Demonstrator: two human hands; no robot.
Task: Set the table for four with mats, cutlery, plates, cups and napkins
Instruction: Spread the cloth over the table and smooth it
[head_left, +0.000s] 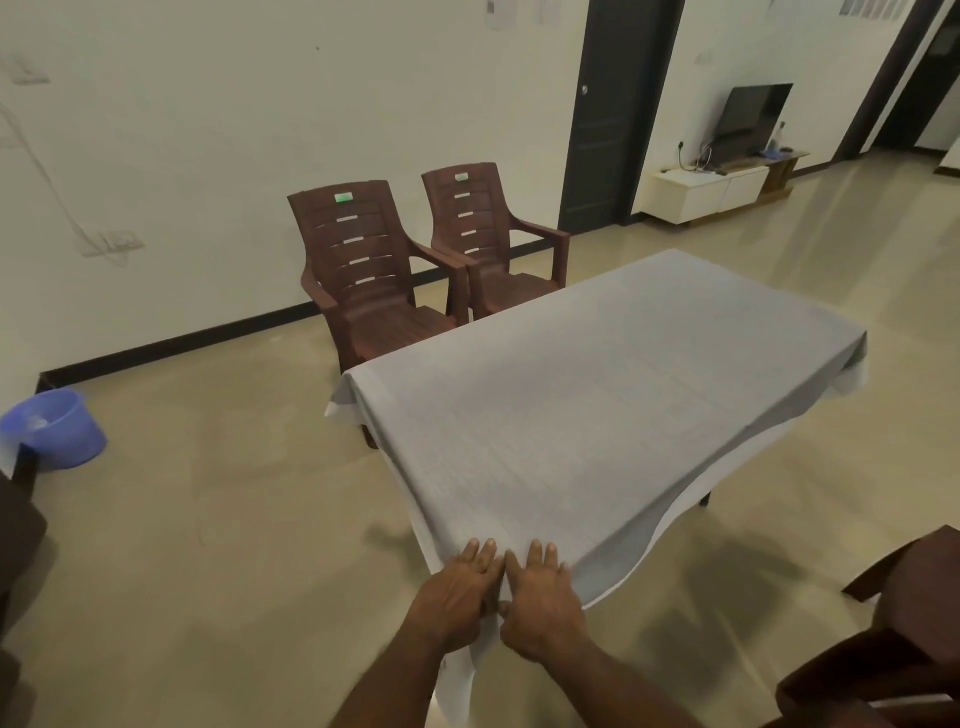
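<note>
My left hand (457, 597) and right hand (540, 603) pinch the pale grey woven tablecloth (597, 395) at the table's near corner, fingers (480, 558) lying flat on top.

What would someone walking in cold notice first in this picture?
First the big grey tablecloth covering the table in the middle of the room, with nothing set on it. At its near corner the left hand and right hand hold the cloth side by side. Two brown plastic chairs stand against the far wall, and a blue bucket sits on the floor at the left.
</note>
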